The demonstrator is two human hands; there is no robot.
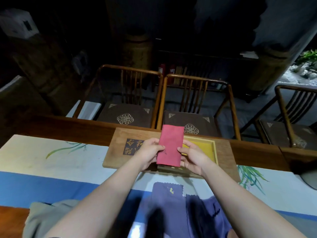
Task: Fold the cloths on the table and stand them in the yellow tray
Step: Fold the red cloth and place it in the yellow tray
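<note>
A red cloth (169, 146), folded into a narrow upright rectangle, is held in the air above the left part of the yellow tray (204, 146). My left hand (149, 153) pinches its left edge and my right hand (192, 157) pinches its right edge. The tray sits on a wooden board (120, 148); the cloth and my hands hide much of it. Nearer to me on the table lie a purple cloth (171, 193) with a small yellow embroidery, a second purple cloth (209, 213) to its right, and a beige cloth (44, 213) at the lower left.
The table carries a runner (51, 162) in cream and blue with painted green leaves. Beyond the far table edge stand wooden chairs (130, 107) with dark cushions. Another chair (291, 121) stands at the right.
</note>
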